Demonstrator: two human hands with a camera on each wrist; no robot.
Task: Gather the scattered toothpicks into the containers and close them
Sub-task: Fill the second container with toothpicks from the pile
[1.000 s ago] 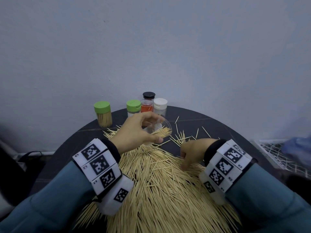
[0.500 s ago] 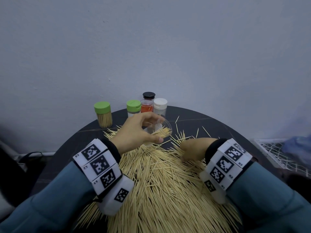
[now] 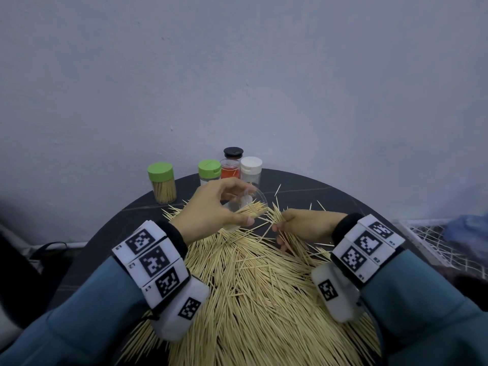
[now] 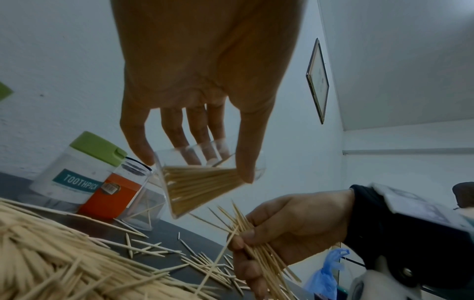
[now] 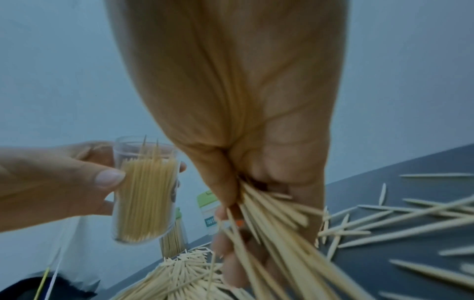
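A round dark desk set against a pale wall carries a broad heap of loose toothpicks, which spreads from the near edge up to the person's two hands, with stray picks scattered on the bare top beyond. The left hand, in a blue sleeve with a marker-covered wrist band, curls its thumb and fingers round a clear open container partly filled with toothpicks, holding it tilted above the far end of the heap, its mouth turned toward the right hand. The right hand, just beside that mouth, is closed round a bundle of toothpicks whose tips fan out toward the container; thumb and fingers pinch the bundle. At the back of the desk stand four more containers: a green-capped jar, full of toothpicks, on the left and apart from the others; then, close together behind the left hand, a second green-capped jar labelled "TOOTHPICK", an orange-labelled jar with a black lid behind it, and a white-capped jar.
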